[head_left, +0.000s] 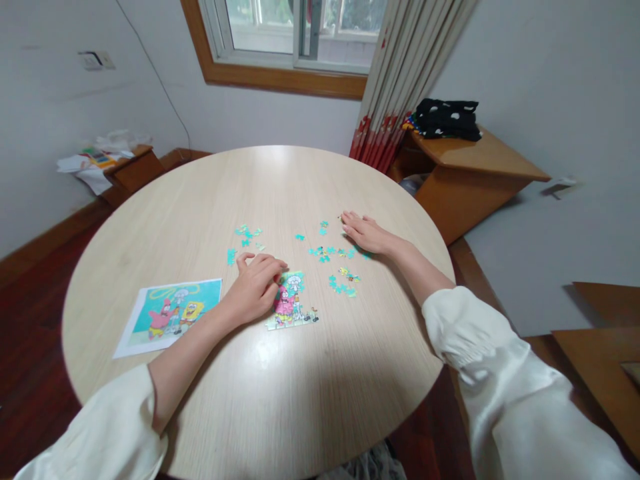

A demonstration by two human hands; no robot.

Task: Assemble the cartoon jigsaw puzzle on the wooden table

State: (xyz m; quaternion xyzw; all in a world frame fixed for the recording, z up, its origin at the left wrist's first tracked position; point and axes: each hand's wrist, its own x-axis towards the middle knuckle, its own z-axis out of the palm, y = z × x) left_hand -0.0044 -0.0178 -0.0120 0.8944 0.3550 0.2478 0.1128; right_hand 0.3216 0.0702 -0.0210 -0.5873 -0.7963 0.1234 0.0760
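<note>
A partly built cartoon jigsaw [293,301] lies in the middle of the round wooden table [260,373]. My left hand [255,288] rests on its left edge, fingers curled and pressed together at the puzzle's top corner; what they pinch is hidden. My right hand [366,232] lies flat on the table to the right, fingers stretched out, touching loose turquoise pieces [333,253]. More loose pieces [246,233] are scattered beyond my left hand. A printed reference picture [173,315] lies left of the puzzle.
A wooden side table [475,160] with a black dotted cloth [447,119] stands at the back right beside a curtain [400,87]. A low shelf with papers [107,163] sits at the back left. A window is ahead.
</note>
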